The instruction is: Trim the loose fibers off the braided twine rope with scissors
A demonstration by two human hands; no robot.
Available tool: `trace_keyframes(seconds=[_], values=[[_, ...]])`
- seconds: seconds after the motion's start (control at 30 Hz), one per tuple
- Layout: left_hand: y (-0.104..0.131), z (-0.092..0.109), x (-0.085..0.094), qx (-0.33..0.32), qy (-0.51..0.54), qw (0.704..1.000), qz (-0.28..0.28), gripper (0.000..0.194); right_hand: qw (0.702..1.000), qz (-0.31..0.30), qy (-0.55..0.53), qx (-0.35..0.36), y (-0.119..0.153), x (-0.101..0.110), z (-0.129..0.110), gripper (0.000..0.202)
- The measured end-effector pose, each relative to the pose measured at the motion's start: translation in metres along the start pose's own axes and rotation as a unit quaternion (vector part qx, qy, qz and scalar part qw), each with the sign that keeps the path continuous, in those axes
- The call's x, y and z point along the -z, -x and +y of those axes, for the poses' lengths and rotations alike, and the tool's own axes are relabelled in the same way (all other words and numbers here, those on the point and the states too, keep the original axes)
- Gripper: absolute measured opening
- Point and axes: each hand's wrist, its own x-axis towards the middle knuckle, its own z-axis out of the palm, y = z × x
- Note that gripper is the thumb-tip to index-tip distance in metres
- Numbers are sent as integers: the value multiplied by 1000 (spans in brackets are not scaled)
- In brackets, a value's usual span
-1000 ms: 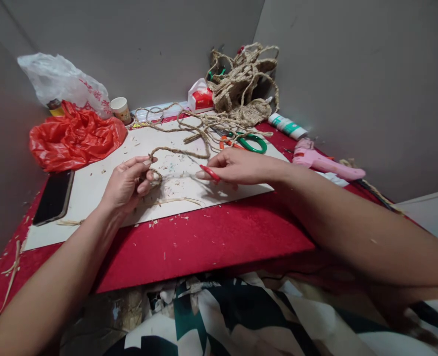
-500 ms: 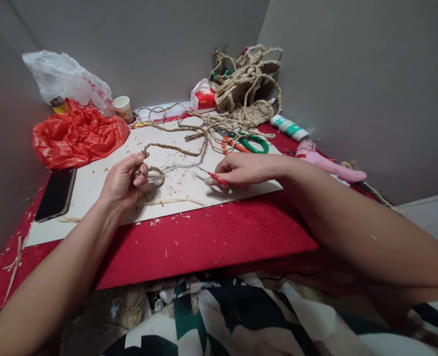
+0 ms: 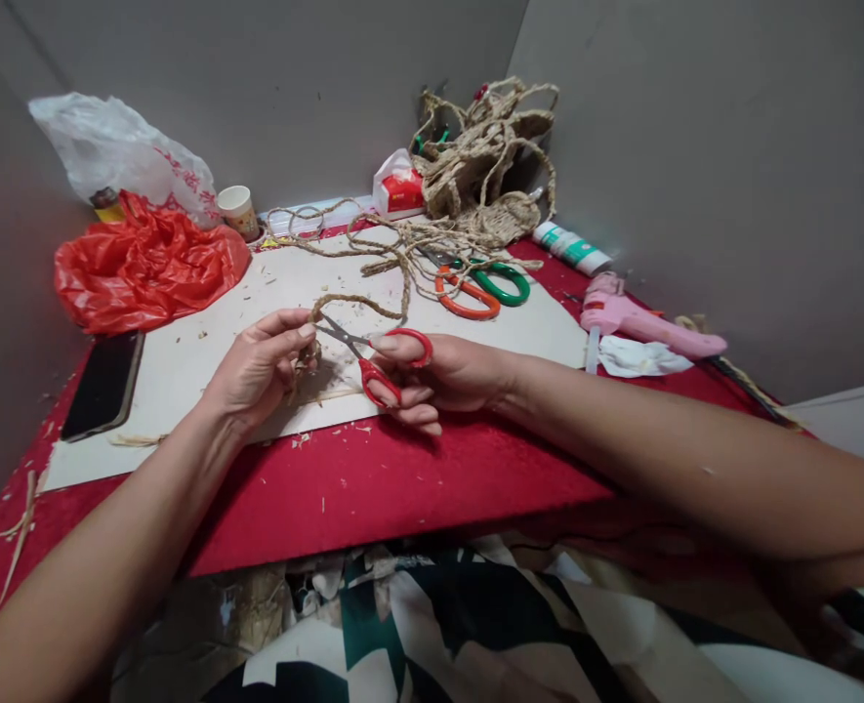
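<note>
My left hand [image 3: 260, 366] is closed on a brown braided rope [image 3: 362, 300], pinching it between thumb and fingers above the white board. From there the rope curves right and back toward a loose tangle. My right hand [image 3: 432, 376] holds small red-handled scissors [image 3: 356, 350], with thumb and fingers in the loops. The blades are parted, and their tips reach the rope beside my left fingertips. Part of the rope hangs below my left hand, partly hidden by the fingers.
On the red cloth [image 3: 402, 488] lies a white board [image 3: 204, 376] with scraps. Around it are a phone [image 3: 102, 386], red bag [image 3: 153, 264], paper cup [image 3: 238, 212], tissue pack [image 3: 400, 186], rope bundle [image 3: 482, 166], large green-and-orange-handled scissors [image 3: 468, 298] and pink glue gun [image 3: 637, 317].
My right hand has moved left and turned, opening the red scissors and bringing their blades to the rope. My left hand has shifted slightly right with the rope.
</note>
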Motion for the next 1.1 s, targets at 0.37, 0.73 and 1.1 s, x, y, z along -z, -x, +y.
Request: trace_keyframes(seconds=[0.37,0.73,1.1], values=[[6,1,-5,27,31,998,-55,19,997,-8,-77,3,-4,2,3,49],[6,0,-5,31,32,998,-49,22,992,39,-112,48,-8,-7,6,45],[8,-1,-7,13,20,999,-44,22,989,86,-112,45,-9,-13,6,48]])
